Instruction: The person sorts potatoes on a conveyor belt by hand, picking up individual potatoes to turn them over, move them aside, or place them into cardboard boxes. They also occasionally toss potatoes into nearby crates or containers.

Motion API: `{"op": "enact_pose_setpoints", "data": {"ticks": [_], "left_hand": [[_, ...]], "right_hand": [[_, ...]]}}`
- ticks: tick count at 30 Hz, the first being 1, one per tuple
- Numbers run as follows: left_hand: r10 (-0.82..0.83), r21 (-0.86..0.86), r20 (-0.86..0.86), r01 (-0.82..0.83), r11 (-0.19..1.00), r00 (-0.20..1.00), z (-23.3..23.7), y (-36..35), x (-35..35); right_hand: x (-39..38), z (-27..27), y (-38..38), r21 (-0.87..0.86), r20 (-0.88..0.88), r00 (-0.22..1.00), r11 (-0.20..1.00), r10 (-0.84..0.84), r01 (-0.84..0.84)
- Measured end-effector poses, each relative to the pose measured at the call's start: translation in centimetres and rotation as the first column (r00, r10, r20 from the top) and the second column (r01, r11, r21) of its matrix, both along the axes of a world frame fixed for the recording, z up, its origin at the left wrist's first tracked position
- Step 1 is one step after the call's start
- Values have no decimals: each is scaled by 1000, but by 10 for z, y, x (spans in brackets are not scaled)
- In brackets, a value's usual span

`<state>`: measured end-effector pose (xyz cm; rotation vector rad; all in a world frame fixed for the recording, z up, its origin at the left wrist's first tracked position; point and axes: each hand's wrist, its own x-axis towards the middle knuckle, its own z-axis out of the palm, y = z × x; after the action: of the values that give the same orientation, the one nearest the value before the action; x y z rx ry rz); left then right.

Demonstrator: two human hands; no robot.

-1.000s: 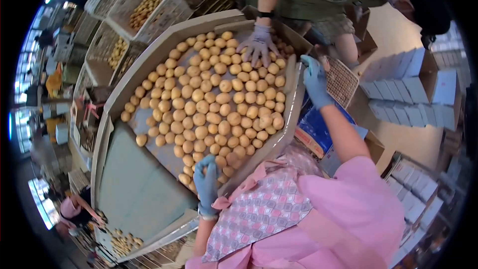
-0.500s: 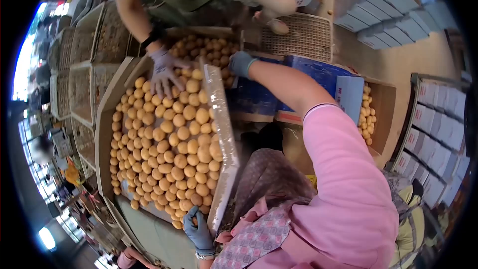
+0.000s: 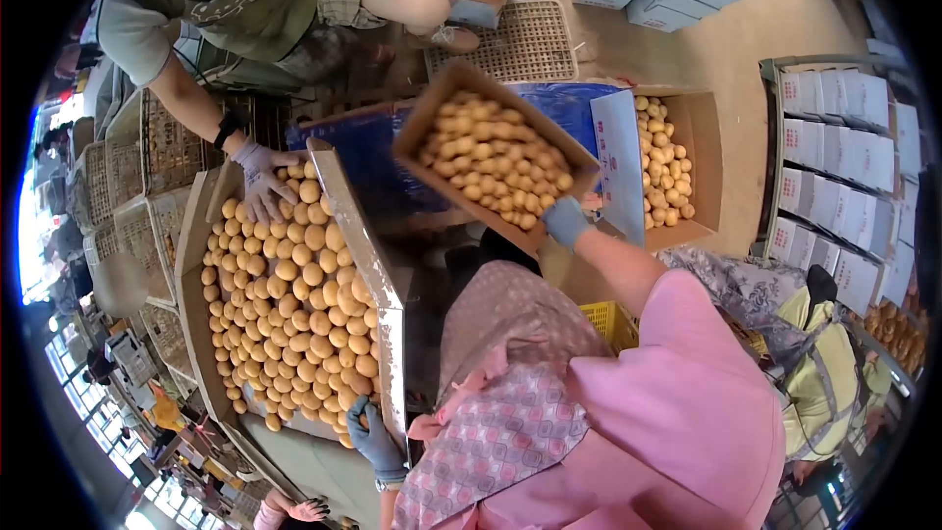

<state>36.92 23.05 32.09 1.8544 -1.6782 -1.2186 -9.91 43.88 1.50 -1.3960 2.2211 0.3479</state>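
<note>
Brown cardboard forms the open carton [image 3: 422,123], heaped with round yellow produce [image 3: 491,152], that sits aslant near the middle of the scene, over the blue covering [image 3: 343,155]. At its near right corner is the right hand [image 3: 566,223], in a blue-grey glove, its grip closed on the corner; whether the carton's underside touches the covering cannot be told.

The left hand [image 3: 373,440], gloved alike, is at the near end of the bench [image 3: 388,334], beside the rim and against the edge of the loose produce [image 3: 294,314] spread there. Its fingers are curled inward; I cannot tell whether they pinch a piece.

On the far part of the bench, a co-worker's hand [image 3: 262,177] in a pale glove lies over the loose produce, fingers spread. To the right of the carton, a pale flap [image 3: 616,157] stands up along the left side of a second carton [image 3: 699,162], which holds more of the produce. A latticed crate [image 3: 510,39] lies on the far side, a yellow basket [image 3: 612,324] nearer, and white boxes [image 3: 834,177] are stacked at the right.
</note>
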Motion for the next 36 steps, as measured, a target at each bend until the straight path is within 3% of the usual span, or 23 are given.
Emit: {"op": "enact_pose_setpoints", "data": {"ticks": [4, 8, 10, 13, 14, 16, 19, 24, 29, 32, 33, 35, 36], "left_hand": [[-51, -59, 53, 54, 997, 997, -4, 0, -3], [-94, -96, 138, 108, 989, 986, -3, 0, 1], [-178, -126, 188, 204, 971, 966, 2, -2, -3], [-190, -179, 248, 238, 955, 950, 13, 0, -17], [-210, -231, 275, 277, 933, 938, 17, 0, -21], [-205, -249, 281, 278, 928, 938, 21, 1, -22], [-163, -299, 238, 232, 925, 957, 28, 3, -25], [-97, -390, 221, 180, 903, 970, 24, 4, -29], [-52, -418, 270, 166, 893, 961, 24, 11, -29], [-17, -400, 236, 113, 909, 972, 31, 11, -30], [1, -410, 210, 87, 908, 978, 30, 10, -29], [80, -495, 185, 22, 868, 979, 33, 11, -29], [167, -538, 199, -34, 842, 966, 41, 13, -26]], "right_hand": [[71, -29, 67, 47, 73, 978, 980, -194, 191], [73, -25, 75, 45, 194, 928, 948, -318, 316], [67, -9, 53, 110, 242, 912, 944, -330, 313], [55, -64, 66, 73, 274, 921, 961, -278, 268], [48, -57, 65, 124, 268, 925, 962, -268, 242], [31, -38, 46, 133, 294, 942, 983, -164, 130], [-6, -92, 39, 118, 362, 927, 991, -101, 61], [-26, -59, 14, 148, 249, 954, 980, -166, 132], [-34, 12, -24, 19, 225, 972, 997, 64, -70], [-38, 57, -62, -45, 165, 941, 955, 296, -293], [-38, 73, -80, -11, 133, 900, 909, 414, -417], [-31, 119, -142, 147, 116, 688, 672, 717, -726], [-24, 157, -170, -4, 102, 560, 563, 822, -826]]}}
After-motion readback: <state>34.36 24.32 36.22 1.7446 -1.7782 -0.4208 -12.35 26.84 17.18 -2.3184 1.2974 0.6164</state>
